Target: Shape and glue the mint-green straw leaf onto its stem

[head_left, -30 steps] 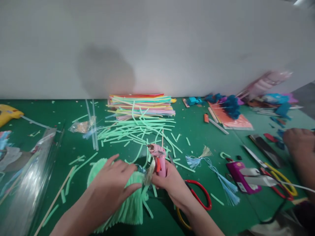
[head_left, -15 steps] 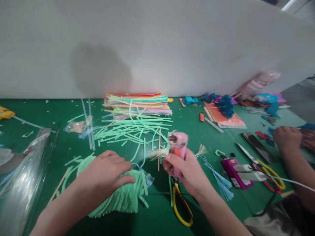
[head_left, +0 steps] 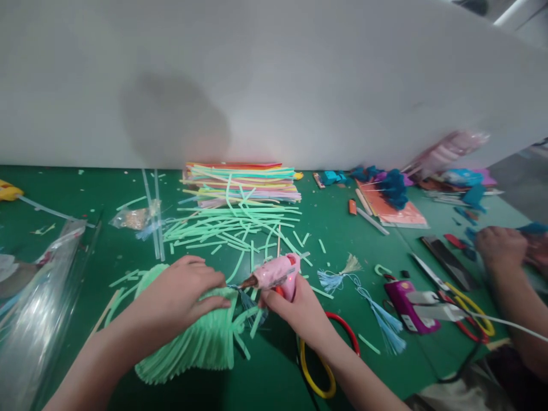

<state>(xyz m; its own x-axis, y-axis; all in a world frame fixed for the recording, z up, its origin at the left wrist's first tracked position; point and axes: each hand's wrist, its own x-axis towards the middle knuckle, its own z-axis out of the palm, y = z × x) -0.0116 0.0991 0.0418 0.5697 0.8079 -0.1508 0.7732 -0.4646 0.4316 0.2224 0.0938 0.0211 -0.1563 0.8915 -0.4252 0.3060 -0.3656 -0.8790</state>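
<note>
My right hand (head_left: 295, 305) grips a pink hot glue gun (head_left: 276, 273), its dark nozzle pointing left. The nozzle tip is close to the edge of a mint-green bundle of pipe cleaners (head_left: 192, 345), but contact cannot be made out. On top of that bundle rests my left hand (head_left: 190, 294), fingers curled around its upper side and thumb along the front. A blue tassel (head_left: 248, 302) lies at the bundle's right edge, partly under the nozzle. Below my right wrist are scissors with red and yellow handles (head_left: 319, 388), their blades hidden.
Loose green pipe cleaners (head_left: 226, 225) and a multicoloured stack (head_left: 244, 185) lie ahead. Blue tassels (head_left: 385, 325), a purple power bank (head_left: 411, 308) and other scissors (head_left: 434, 274) are to the right. Another person's hand (head_left: 500, 248) rests at far right. Plastic sleeves (head_left: 47, 308) lie left.
The glue gun has swung left and down, its nozzle coming to the green bundle's edge. My left hand and the bundle have shifted slightly left. The red scissor handle and a tassel are uncovered.
</note>
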